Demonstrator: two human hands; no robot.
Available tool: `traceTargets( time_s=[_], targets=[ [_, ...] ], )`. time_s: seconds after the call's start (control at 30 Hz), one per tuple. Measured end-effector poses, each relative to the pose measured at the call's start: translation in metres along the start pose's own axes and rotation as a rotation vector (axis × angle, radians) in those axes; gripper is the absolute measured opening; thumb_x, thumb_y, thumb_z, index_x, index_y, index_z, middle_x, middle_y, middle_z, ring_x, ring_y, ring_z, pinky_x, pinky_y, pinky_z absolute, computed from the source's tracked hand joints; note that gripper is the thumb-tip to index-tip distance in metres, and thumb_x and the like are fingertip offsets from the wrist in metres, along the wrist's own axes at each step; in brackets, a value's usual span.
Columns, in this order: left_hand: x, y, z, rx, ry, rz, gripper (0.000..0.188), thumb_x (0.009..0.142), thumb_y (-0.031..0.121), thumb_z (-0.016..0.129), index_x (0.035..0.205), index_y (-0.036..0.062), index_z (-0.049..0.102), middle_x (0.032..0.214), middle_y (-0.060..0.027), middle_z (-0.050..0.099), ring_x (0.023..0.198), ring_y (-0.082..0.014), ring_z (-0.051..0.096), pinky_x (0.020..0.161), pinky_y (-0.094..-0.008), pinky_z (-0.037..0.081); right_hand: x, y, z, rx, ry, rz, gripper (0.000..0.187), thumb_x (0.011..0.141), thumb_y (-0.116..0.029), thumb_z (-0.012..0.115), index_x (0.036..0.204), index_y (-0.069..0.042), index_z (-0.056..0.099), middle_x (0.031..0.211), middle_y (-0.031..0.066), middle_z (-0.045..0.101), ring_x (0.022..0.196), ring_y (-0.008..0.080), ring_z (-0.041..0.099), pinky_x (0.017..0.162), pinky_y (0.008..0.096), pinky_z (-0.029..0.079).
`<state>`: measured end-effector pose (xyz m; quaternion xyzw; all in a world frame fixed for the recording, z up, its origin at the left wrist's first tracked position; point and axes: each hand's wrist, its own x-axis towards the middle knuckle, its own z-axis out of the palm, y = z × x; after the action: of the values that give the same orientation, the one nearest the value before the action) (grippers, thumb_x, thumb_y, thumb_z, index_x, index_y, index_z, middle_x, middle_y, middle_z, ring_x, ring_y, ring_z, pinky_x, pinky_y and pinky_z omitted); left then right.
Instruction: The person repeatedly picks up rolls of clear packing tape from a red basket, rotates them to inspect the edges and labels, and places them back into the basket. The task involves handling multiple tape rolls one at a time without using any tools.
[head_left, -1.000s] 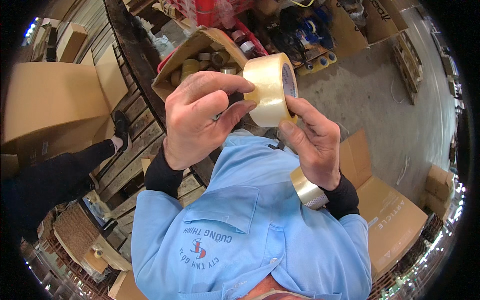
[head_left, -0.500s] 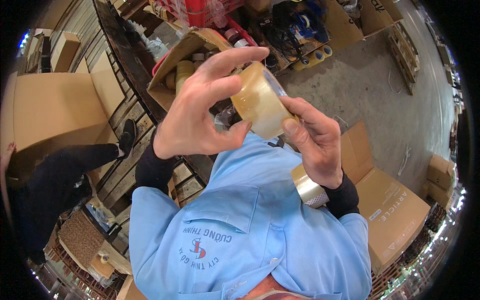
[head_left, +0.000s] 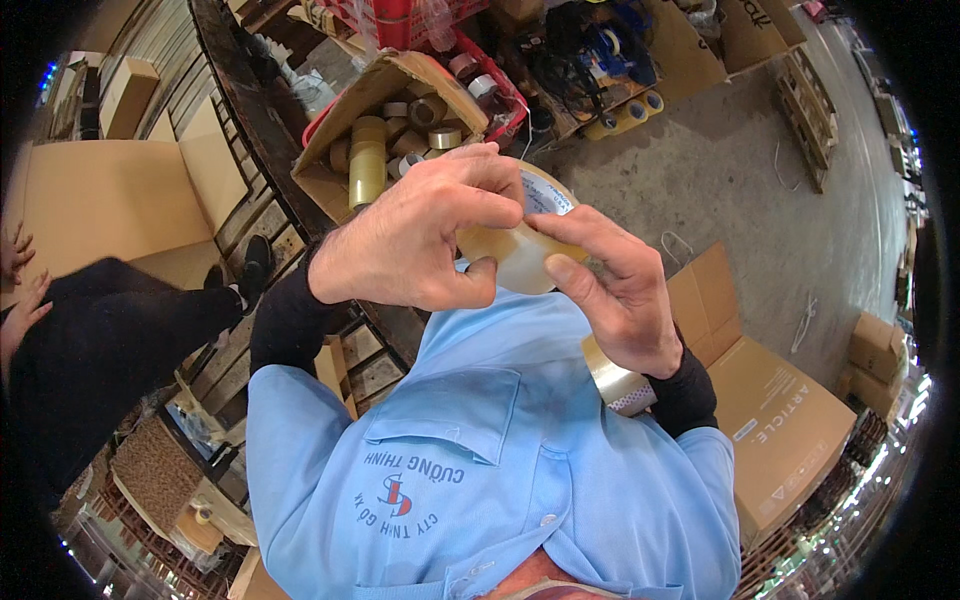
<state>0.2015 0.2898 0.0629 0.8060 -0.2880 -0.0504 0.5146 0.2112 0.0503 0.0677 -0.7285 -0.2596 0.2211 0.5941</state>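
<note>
A wide roll of clear yellowish packing tape (head_left: 525, 265) is held up in front of my chest, its printed core facing away from me. My left hand (head_left: 410, 235) is curled around its left side, index finger bent against the tape and thumb below. My right hand (head_left: 625, 290) pinches the tape's right side between thumb and fingers. The fingertips of both hands nearly meet on the tape's face; whether a tape end is lifted I cannot make out. A second packing tape roll (head_left: 618, 378) sits at my right wrist, against my blue shirt.
Ahead, a cardboard box (head_left: 325, 165) holds several tape rolls beside a red crate (head_left: 385, 25). An opened carton (head_left: 790, 430) lies at right, a wooden pallet (head_left: 808, 120) beyond. At left a person in black trousers (head_left: 110, 330) is beside a large cardboard sheet (head_left: 110, 200).
My left hand has closed from a wide spread onto the tape roll, and the roll has tipped and dropped slightly. The other person's hands have come further into view.
</note>
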Motion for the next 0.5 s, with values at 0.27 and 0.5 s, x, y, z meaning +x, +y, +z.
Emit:
traceTargets(
  time_s=[0.27, 0.5],
  targets=[
    [-0.008, -0.003, 0.009, -0.051, 0.014, -0.008, 0.017, 0.058, 0.004, 0.063, 0.072, -0.0003, 0.054, 0.09, -0.01, 0.058, 0.086, -0.0338, 0.059, 0.116, -0.0604, 0.032, -0.002, 0.0, 0.0, -0.103, -0.028, -0.013, 0.032, 0.089, -0.013, 0.066, 0.118, -0.001, 0.068, 0.097, 0.0164, 0.066, 0.09, 0.0349, 0.063, 0.083, 0.0409, 0.046],
    [-0.018, -0.008, 0.01, -0.393, 0.064, -0.192, 0.019, 0.065, -0.002, 0.057, 0.083, -0.0007, 0.063, 0.101, -0.0156, 0.068, 0.09, -0.0296, 0.065, 0.115, -0.0526, 0.037, -0.007, -0.009, -0.009, 0.129, -0.084, 0.118, 0.029, 0.098, -0.012, 0.061, 0.123, 0.002, 0.065, 0.107, 0.0127, 0.069, 0.099, 0.0207, 0.065, 0.088, 0.0333, 0.05]
  ],
)
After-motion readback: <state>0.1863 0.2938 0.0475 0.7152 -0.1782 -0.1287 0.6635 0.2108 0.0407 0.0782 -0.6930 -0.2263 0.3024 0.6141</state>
